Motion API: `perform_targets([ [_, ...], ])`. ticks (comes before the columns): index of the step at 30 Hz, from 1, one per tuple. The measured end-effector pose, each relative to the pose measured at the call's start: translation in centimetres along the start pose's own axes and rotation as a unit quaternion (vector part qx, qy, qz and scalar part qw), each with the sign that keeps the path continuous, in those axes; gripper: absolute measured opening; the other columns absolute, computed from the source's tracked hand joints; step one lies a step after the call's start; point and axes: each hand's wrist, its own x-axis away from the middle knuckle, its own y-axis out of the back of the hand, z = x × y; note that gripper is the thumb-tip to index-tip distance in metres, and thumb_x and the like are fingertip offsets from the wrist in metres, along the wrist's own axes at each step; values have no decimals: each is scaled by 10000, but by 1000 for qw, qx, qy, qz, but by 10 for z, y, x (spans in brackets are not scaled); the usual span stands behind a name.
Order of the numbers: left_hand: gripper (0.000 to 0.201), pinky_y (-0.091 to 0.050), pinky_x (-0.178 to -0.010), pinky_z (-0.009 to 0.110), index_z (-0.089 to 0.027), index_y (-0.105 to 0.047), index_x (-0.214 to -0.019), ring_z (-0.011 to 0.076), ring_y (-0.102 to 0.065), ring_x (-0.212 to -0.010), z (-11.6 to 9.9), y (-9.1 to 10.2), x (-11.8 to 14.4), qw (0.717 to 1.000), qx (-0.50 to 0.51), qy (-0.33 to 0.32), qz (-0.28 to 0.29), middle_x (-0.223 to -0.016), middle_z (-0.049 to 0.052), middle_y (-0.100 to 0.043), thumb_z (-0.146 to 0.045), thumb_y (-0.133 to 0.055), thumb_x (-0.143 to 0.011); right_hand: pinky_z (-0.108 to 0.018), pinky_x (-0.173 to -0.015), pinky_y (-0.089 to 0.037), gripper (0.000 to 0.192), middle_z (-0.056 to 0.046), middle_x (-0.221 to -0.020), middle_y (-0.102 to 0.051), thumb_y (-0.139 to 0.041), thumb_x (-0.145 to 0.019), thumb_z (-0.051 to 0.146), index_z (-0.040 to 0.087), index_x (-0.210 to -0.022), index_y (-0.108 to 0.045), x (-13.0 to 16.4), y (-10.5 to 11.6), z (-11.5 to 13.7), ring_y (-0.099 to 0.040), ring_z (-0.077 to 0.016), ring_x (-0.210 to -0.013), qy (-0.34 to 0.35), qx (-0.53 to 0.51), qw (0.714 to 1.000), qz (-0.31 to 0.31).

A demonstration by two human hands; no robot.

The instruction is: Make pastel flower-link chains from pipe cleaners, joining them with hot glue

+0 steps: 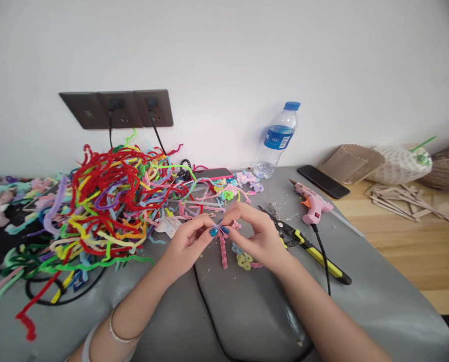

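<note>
My left hand (196,237) and my right hand (256,232) meet over the grey table, fingertips nearly touching. Both pinch a small purple pipe cleaner (218,227) between thumb and forefinger; its exact shape is mostly hidden by the fingers. Just below the fingertips a pink twisted pipe-cleaner strip (223,252) shows; I cannot tell whether it hangs from the purple piece or lies on the table. Under my right hand are looped pipe-cleaner shapes, one of them yellow (244,261), partly covered by the hand.
A large heap of coloured pipe cleaners (111,201) spreads at left. To the right lie yellow-black pliers (318,256), a pink glue gun (315,203) with its cord, and a black phone (323,182). A water bottle (277,141) leans by the wall. Another black cable (205,296) crosses the front.
</note>
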Motion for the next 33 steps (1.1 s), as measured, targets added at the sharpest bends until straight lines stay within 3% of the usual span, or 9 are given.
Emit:
perform_targets([
  [6, 330, -340, -625, 247, -164, -647, -830, 139, -463, -694, -3, 4, 0, 1000, -10, 7, 13, -757, 14, -536, -435, -516, -966, -360, -794, -490, 187, -74, -904, -688, -575, -964, 328, 197, -940, -706, -1, 13, -3, -618, -200, -863, -74, -153, 984, 47],
  [15, 380, -365, -631, 257, -165, -578, -750, 144, -497, -683, -6, 2, 3, 997, 18, -6, 77, -731, 26, -566, -475, -513, -960, -276, -565, -522, 200, -33, -775, -651, -721, -859, 373, 177, -828, -694, -2, 6, -3, -611, -151, -680, -153, -322, 927, 112],
  [23, 353, -377, -635, 249, -166, -562, -747, 137, -493, -694, -9, -3, 4, 997, 29, -45, 61, -749, 19, -551, -431, -505, -973, -264, -564, -521, 168, -20, -769, -620, -765, -823, 332, 176, -823, -703, 1, 0, -8, -605, -145, -685, -164, -370, 909, 101],
  [33, 376, -429, -703, 275, -173, -562, -753, 156, -508, -727, -8, -8, 6, 997, 18, -62, 38, -749, 29, -549, -471, -488, -970, -274, -634, -487, 243, -15, -743, -582, -753, -829, 373, 167, -747, -653, -1, -3, -6, -554, -137, -679, -138, -338, 927, 83],
])
